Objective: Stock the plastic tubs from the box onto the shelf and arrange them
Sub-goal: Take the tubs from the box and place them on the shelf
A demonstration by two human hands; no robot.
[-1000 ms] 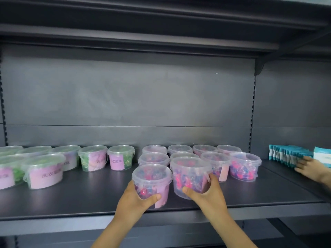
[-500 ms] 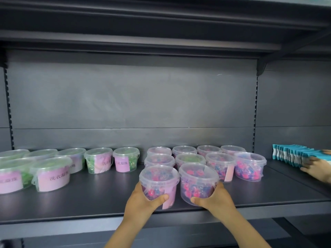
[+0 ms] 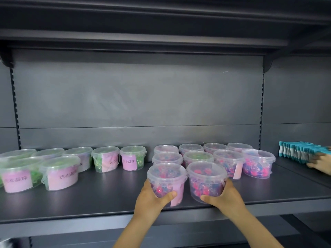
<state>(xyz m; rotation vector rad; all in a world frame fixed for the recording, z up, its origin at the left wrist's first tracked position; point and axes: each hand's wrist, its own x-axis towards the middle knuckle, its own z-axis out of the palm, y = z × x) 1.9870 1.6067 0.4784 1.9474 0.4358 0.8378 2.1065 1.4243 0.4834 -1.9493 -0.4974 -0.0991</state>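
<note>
Tubs filled the head view. My left hand (image 3: 152, 196) curled round the lower wall of the left front tub (image 3: 167, 176), thumb across its face beside the pink label (image 3: 177, 192). My right hand (image 3: 228, 196) wrapped the right front tub (image 3: 206, 178) the same way, thumb low on its wall. Both tubs sat near the front edge of the shelf (image 3: 80, 201), a little right of its middle, side by side and almost touching. Whether they rested on it or hung just above it I could not tell. Behind them the pink-and-blue rows (image 3: 229, 162) ran to the back edge, and the green tubs (image 3: 59, 174) spread toward the left end. At the right end teal packets (image 3: 300, 153) stood with another person's hand (image 3: 320, 162) against them.

I judged the step to be seating this pair as a new front row. To do it well I would slide both straight back together until they met the row behind, keep the gap between them even, and let go only once each base sat flat.

Each tub stood upright, its axis vertical. Being round, it had no long side, so facing came from the label. The left tub's label faced front, turned slightly right. The right tub's label I could not see, so it probably wanted turning.
</note>
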